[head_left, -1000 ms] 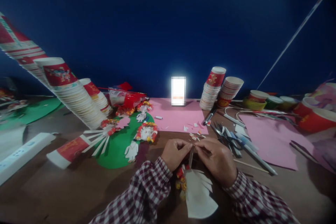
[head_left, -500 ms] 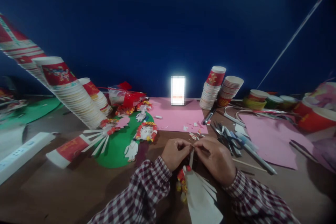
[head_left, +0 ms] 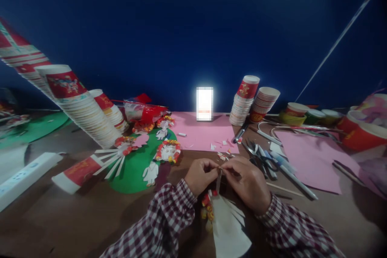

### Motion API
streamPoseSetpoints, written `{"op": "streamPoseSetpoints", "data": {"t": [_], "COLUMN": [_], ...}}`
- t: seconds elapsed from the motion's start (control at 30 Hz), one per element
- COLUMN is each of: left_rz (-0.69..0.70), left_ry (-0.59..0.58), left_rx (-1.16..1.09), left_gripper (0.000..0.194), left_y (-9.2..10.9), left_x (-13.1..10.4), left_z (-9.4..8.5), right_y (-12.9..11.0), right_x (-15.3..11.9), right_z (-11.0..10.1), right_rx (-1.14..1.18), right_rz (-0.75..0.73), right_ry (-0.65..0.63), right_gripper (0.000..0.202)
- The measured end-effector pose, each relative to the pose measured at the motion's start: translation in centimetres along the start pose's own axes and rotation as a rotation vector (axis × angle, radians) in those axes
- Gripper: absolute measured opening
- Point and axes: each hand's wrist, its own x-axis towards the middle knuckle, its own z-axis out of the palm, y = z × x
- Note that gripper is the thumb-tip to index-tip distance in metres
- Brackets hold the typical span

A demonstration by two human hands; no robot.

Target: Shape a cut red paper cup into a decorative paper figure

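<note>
My left hand and my right hand meet fingertip to fingertip in front of me, both pinching the far end of one narrow paper strip. That strip belongs to a cut-open paper cup, whose white inner side faces up below my hands. Several other cut strips fan out at its right edge. Red and yellow curled strips hang along its left side. The very tip between my fingers is mostly hidden.
Left of my hands, a green paper sheet bears white cutouts and a curled-rim cup piece. Scissors and pens lie to the right. Paper cup stacks stand behind, near a bright blurred screen. A power strip lies far left.
The cut cup between my wrists has shifted slightly left and tilted a little. Both hands keep their pinch on the strip, with only small finger movement.
</note>
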Motion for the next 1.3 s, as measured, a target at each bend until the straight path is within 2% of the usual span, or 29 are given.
{"op": "streamPoseSetpoints", "data": {"t": [0.13, 0.4, 0.67, 0.8, 1.1, 1.3], "left_rz": [0.025, -0.010, -0.050, -0.014, -0.014, 0.050], "left_ry": [0.003, -0.011, -0.043, -0.064, -0.007, 0.036], "left_rx": [0.016, 0.073, -0.062, -0.093, -0.035, 0.007], "left_gripper": [0.021, 0.021, 0.018, 0.026, 0.027, 0.028], "left_y": [-0.12, -0.06, -0.25, -0.07, 0.12, 0.11], "left_x": [0.05, 0.07, 0.26, 0.15, 0.10, -0.04], "left_z": [0.06, -0.08, -0.17, -0.30, -0.25, -0.34], "right_y": [0.01, 0.04, 0.25, 0.28, 0.10, 0.55], "right_x": [0.00, -0.06, -0.20, -0.21, -0.23, -0.38], "right_z": [-0.04, 0.02, 0.17, 0.15, 0.31, 0.69], "right_rx": [-0.009, -0.040, -0.103, -0.146, -0.187, -0.152], "right_rz": [-0.012, -0.045, -0.105, -0.132, -0.121, -0.130], "right_ry": [-0.001, 0.023, 0.005, 0.009, 0.032, 0.067], "right_gripper": [0.014, 0.014, 0.013, 0.014, 0.014, 0.015]}}
